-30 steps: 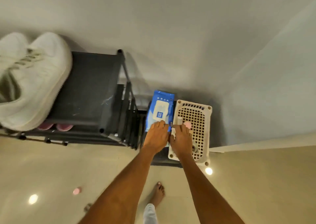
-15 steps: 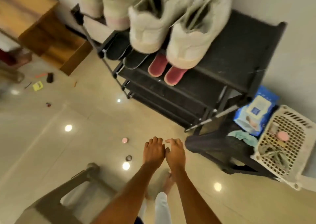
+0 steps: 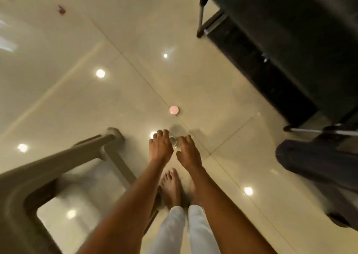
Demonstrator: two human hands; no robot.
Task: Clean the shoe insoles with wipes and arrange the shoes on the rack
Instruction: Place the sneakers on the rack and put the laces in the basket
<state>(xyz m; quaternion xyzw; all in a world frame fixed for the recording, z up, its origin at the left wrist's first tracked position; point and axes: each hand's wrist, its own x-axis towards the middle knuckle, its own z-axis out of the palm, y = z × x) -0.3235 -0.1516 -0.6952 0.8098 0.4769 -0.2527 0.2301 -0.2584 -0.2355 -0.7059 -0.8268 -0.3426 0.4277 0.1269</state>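
Observation:
My left hand and my right hand hang side by side over the glossy tiled floor, backs up and fingers curled downward. Something small, pale and shiny shows between them; I cannot tell whether it is held or lies on the floor. The palms are hidden. The black shoe rack fills the upper right, and only its dark shelves and frame show. No shoes, insoles or wipes pack are in view.
A grey plastic stool stands at lower left. A dark low stand sits at right below the rack. A small pink round thing lies on the floor ahead of my hands. My bare feet are below them.
The view swung from the wipes pack and basket down to the floor. My hands left the pack and now hang together over the tiles; the shoes on the rack have left the view.

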